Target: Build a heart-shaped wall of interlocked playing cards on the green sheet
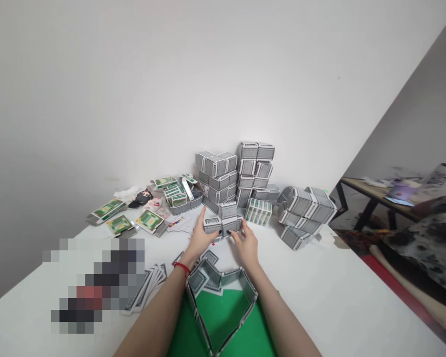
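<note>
My left hand [203,237], with a red string bracelet at the wrist, grips the left side of a small folded-playing-card block [231,226]. My right hand [246,245] holds the same block from the right, thumb at its front. Another small card block [228,209] rests on top or just behind; I cannot tell which. Taller stacks of folded-card blocks stand behind, one on the left [217,180] and one on the right [255,166]. Between my forearms, an open heart-shaped frame of linked cards [253,293] lies partly over a green sheet [266,331].
Leaning card blocks [306,210] stand on the right of the white table [330,302]. Near the stacks sits a bundle of green-edged cards [259,211]. Flattened card boxes [150,220] and a card-built tray [188,204] lie left, loose cards [148,288] nearer me.
</note>
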Available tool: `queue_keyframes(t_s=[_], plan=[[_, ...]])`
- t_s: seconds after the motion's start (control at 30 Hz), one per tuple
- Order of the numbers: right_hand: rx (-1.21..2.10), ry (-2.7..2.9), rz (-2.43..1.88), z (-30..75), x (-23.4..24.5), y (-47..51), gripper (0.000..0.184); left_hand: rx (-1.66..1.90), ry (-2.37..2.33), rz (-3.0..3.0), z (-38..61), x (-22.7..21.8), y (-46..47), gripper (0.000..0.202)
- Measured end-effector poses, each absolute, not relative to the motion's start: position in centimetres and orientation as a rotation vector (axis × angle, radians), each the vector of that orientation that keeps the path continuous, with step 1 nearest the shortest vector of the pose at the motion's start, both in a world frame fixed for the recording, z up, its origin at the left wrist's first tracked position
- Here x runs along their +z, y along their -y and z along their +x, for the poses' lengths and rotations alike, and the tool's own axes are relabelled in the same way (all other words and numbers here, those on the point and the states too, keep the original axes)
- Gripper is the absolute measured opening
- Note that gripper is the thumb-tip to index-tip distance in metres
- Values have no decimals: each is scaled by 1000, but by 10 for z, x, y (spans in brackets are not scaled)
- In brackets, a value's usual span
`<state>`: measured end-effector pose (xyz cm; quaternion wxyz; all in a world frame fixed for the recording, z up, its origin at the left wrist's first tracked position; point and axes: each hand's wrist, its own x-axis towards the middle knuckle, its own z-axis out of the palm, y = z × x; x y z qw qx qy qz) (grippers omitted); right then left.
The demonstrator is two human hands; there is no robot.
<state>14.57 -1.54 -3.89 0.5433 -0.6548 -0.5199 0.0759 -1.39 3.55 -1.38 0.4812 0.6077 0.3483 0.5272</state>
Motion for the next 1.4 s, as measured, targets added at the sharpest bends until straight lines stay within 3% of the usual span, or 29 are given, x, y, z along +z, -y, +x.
queue_keyframes(t_s=[0.07, 0.13, 0.27, 0.33, 0.77, 1.4], plan=[[147, 1276, -1546, 145, -39, 15, 71, 1251, -847, 1407, -11, -17, -36, 100], [53, 1313, -1536, 145, -38, 16, 72, 1223, -849, 1364, -10, -18, -37, 94], [-160, 1333, -1541, 142, -37, 18, 68, 1122, -842, 1406, -9, -19, -38, 42], [-212, 1327, -1549, 139, -36, 19, 67, 1095, -846, 1430, -9, -19, -39, 32], [-37, 1543, -1513, 124, -39, 16, 46, 1092, -788, 1486, -5, -15, -34, 36], [231, 1491, -1358, 126, -28, 20, 37, 1057, -849, 1528, -3, -6, -23, 23]])
